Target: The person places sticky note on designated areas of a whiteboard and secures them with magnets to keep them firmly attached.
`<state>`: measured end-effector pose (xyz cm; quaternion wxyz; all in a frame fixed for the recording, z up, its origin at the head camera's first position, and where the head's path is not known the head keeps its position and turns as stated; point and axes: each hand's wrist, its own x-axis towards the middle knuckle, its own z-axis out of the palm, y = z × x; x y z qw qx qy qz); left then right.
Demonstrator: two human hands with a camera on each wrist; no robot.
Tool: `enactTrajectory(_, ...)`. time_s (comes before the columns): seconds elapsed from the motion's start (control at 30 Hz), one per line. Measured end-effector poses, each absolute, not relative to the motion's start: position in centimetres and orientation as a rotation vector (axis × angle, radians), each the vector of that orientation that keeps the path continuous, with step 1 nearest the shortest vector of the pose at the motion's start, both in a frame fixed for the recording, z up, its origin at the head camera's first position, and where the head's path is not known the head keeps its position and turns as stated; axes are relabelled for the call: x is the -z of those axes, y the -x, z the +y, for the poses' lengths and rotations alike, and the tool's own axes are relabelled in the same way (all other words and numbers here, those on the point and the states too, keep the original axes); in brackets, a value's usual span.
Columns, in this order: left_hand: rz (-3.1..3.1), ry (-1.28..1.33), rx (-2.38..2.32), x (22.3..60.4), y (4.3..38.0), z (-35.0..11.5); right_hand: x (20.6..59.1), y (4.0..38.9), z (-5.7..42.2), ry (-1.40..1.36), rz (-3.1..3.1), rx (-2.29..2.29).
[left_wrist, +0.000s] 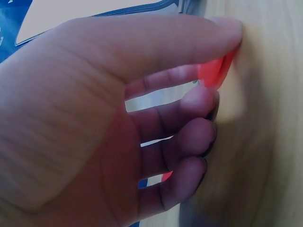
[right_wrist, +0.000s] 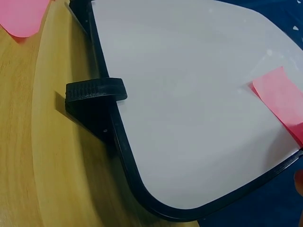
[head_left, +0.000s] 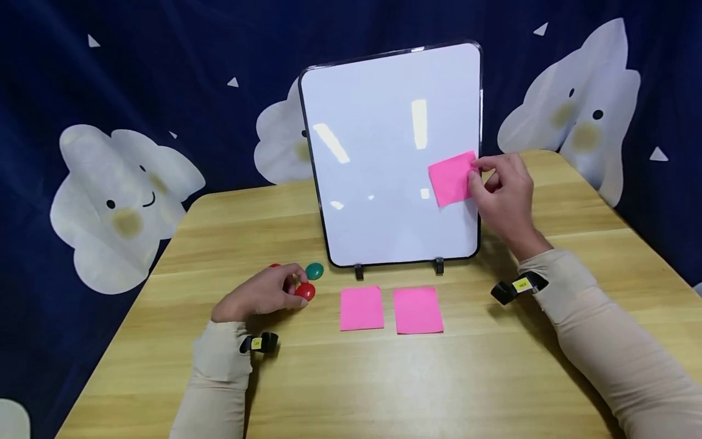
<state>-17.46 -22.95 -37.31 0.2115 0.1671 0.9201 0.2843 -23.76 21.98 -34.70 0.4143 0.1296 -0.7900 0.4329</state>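
My right hand point(head_left: 507, 189) pinches the right edge of a pink sticky note point(head_left: 452, 180), which overlaps the lower right of a white board point(head_left: 384, 219) with a black rim. In the right wrist view that sticky note point(right_wrist: 279, 97) shows at the right edge, with only a bit of a finger beside it. Low on the left, my left hand point(head_left: 265, 291) pinches a round red magnet point(head_left: 305, 292) between thumb and fingertips, close over the table. The left wrist view shows the red magnet point(left_wrist: 213, 72) at the thumb tip. Beside it lies a round green magnet point(head_left: 315, 271); another red magnet point(head_left: 275, 265) is partly hidden behind the hand.
Two more pink sticky notes, a left one point(head_left: 362, 308) and a right one point(head_left: 418, 310), lie on the wooden table point(head_left: 384, 384) before the board. Small black feet point(head_left: 439, 266) hold the board's lower edge. Behind hangs a dark blue curtain point(head_left: 219, 36) with cloud prints.
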Motion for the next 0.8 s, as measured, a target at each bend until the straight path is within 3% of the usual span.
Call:
enactTrajectory(0.5,2.625,-0.475,-0.91,38.1,17.2,-23.3,35.6,23.3,21.7,-0.348,-1.966,-1.083)
enactTrajectory(0.8,2.747,-0.54,-0.971,38.0,17.8,-22.8,33.3,21.8,20.4,-0.367,-1.934,-1.022)
